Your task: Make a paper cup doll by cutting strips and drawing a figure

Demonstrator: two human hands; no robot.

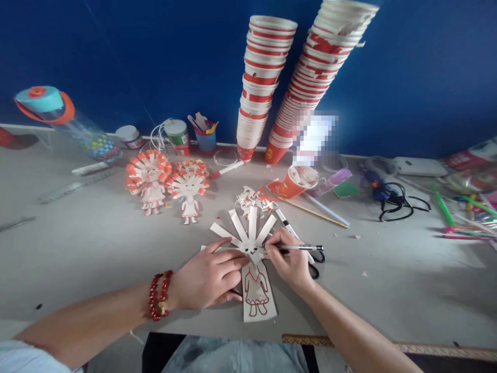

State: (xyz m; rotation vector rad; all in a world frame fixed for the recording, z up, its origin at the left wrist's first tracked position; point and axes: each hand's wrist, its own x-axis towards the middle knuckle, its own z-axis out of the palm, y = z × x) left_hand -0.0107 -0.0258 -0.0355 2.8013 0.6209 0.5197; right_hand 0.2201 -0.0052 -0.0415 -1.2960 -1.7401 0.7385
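On the grey table lies a white paper doll cutout (256, 292) with a red-outlined dress and fanned paper strips around a drawn face (249, 249). My left hand (212, 274), fingers stretched out flat, presses on the paper beside the face. In my right hand (289, 261) a black-and-clear pen (306, 247) is pinched, its tip at the right edge of the face. Under my right hand, black scissor handles (315, 263) and a white marker (286, 224) show in part. Two finished-looking paper dolls (151, 178) with orange-tipped curls lie further left.
Paper scraps (256, 201) lie beyond the doll. Behind them stand two tall stacks of paper cups (256, 93) and a scrap-filled cup (298, 181). A clear bottle (87, 129) is at left; a wooden stick (314, 212), black cord (399, 202) and colored pens (442, 204) lie right.
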